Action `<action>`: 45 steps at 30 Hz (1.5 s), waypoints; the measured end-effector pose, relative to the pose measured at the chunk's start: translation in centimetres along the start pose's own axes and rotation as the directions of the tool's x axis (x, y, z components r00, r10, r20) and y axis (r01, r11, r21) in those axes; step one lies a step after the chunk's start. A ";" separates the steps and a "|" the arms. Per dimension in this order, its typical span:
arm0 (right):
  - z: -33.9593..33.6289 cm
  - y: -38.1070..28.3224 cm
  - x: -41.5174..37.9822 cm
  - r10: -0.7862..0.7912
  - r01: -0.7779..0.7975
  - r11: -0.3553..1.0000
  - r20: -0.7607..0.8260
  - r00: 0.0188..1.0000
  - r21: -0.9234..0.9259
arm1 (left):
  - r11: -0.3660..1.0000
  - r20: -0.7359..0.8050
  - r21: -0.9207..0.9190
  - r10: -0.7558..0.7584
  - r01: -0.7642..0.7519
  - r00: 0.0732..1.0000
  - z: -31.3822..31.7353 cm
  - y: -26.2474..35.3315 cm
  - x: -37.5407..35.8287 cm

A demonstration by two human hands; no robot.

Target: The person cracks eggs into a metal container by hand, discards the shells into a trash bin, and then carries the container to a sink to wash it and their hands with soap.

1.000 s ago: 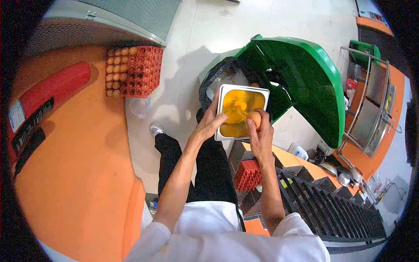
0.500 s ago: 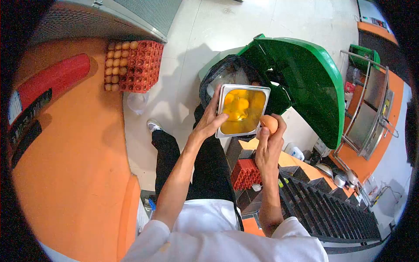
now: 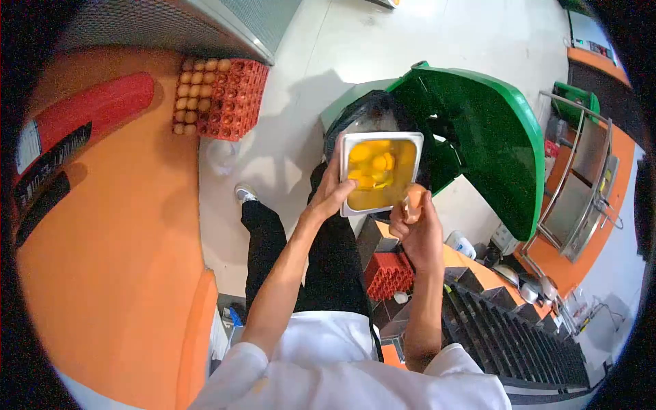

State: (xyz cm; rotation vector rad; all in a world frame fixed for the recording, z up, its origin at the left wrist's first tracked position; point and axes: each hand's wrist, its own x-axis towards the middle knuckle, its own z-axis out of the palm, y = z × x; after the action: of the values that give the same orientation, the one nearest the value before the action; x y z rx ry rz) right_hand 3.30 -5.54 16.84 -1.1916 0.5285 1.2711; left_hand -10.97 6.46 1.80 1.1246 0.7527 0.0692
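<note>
My left hand point(image 3: 329, 197) grips the left side of a square metal pan point(image 3: 381, 137), its thumb over the rim. Several raw egg yolks point(image 3: 380, 162) float in yellowish liquid inside the pan. At the pan's lower right corner, my right hand point(image 3: 422, 236) pinches a brown egg point(image 3: 414, 199) between thumb and fingers, with a paler patch on its near side. Behind the pan is a bin lined with a black bag point(image 3: 372, 102), partly hidden by the pan.
A stack of red egg trays point(image 3: 236, 102) with several brown eggs point(image 3: 195, 92) stands on the orange counter point(image 3: 130, 239) to the left. The bin's green lid point(image 3: 495, 143) hangs open at right. More red trays point(image 3: 388, 275) sit below my right wrist, beside a black slatted rack point(image 3: 506, 335).
My right hand has turned and dropped slightly, tilting the egg at the pan's corner. The yolks have shifted inside the pan, which stays in my left hand.
</note>
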 end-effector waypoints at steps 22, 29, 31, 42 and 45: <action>24.1 12.0 34.7 -0.134 0.651 -0.421 0.753 0.644 -0.631 | 0.845 -0.482 -0.533 -0.259 -0.046 0.837 -19.2 -6.7 -17.7; 32.6 22.2 51.7 -0.146 0.424 -0.703 0.699 0.700 -0.571 | 0.774 -0.593 -0.629 -0.425 -0.064 0.685 -23.8 -11.2 -21.9; 32.2 22.4 51.4 -0.244 0.355 -0.705 0.680 0.691 -0.614 | 0.813 -0.660 -0.571 -0.371 -0.115 0.653 -23.8 -13.1 -22.5; 22.9 17.1 32.0 -0.045 0.149 0.953 0.363 0.931 -0.264 | 0.812 -0.636 -0.560 -0.295 -0.163 0.713 -25.2 -6.2 -21.4; 19.0 13.5 21.6 0.036 0.007 0.992 0.345 0.938 -0.123 | 0.847 -0.571 -0.513 -0.218 -0.137 0.791 -25.0 -3.1 -20.6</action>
State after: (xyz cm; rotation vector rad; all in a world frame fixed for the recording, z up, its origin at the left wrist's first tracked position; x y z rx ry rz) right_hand -8.35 18.91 0.20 -1.0328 0.2018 1.5047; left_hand -41.90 16.23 4.28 0.5231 1.2502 0.6042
